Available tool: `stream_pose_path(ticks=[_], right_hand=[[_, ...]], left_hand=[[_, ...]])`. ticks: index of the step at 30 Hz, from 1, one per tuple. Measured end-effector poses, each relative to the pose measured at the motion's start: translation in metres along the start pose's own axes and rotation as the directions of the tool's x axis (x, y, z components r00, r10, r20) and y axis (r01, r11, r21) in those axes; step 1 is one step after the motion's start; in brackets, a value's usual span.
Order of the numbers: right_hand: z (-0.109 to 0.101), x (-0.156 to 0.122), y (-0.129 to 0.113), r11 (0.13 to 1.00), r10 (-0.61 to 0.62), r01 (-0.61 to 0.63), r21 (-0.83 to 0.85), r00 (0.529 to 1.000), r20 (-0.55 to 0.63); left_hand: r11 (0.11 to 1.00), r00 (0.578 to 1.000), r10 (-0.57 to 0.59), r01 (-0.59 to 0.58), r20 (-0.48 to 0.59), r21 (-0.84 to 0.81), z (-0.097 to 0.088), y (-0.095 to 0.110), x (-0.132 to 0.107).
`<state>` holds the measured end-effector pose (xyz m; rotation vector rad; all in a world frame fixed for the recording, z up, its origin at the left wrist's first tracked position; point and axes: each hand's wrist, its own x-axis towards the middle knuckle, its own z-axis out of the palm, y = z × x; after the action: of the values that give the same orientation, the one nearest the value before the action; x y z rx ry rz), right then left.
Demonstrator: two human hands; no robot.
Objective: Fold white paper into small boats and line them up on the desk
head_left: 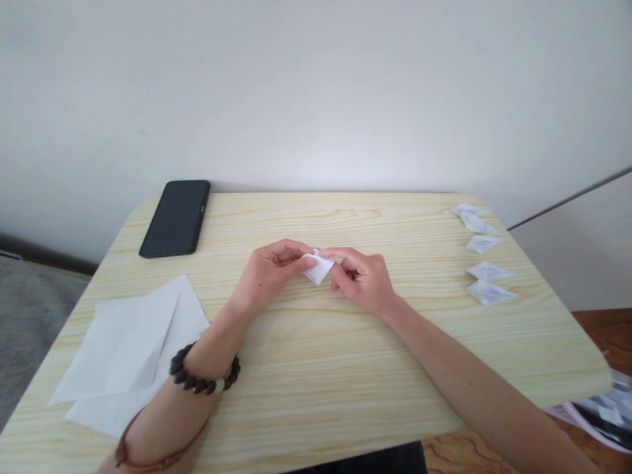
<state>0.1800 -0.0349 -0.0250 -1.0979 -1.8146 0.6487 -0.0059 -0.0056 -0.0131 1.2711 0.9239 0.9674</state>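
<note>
A small folded piece of white paper [318, 270] is held up between both hands over the middle of the table. My left hand [271, 268] pinches its left side, with the thumb lying on the near face. On the other side, my right hand [363, 276] grips the right corner between thumb and forefinger, its other fingers curled in. The fingers cover part of the upper edge, so the folds there are hard to make out.
White paper sheets [123, 342] lie overlapping at the left, partly under the left forearm. A black phone [176, 218] rests at the back left. Several folded paper shapes [484, 244] line the right side of the pale wooden table [296, 395]. Behind stands a white wall [316, 99].
</note>
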Motion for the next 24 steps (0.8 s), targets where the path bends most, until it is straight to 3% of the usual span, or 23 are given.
stream_pose_path(ticks=[12,20,24], right_hand=[[0.0002,-0.0012,0.0016,0.998,0.046,-0.047,0.043,0.998,0.033],[-0.0028,0.0019,-0.0005,0.992,-0.040,0.035,0.124,0.999,0.036],[-0.0009,0.0024,0.0004,0.993,0.001,-0.001,0.120,1.000,-0.002]], left_hand=[[1.000,1.000,-0.003,0.003,-0.001,-0.017,0.0005,0.0013,0.0004],[1.000,0.999,0.000,-0.001,-0.047,-0.018,-0.0022,0.0004,0.0004],[0.999,0.999,0.001,-0.003,-0.051,-0.035,-0.0009,0.0008,0.0002]])
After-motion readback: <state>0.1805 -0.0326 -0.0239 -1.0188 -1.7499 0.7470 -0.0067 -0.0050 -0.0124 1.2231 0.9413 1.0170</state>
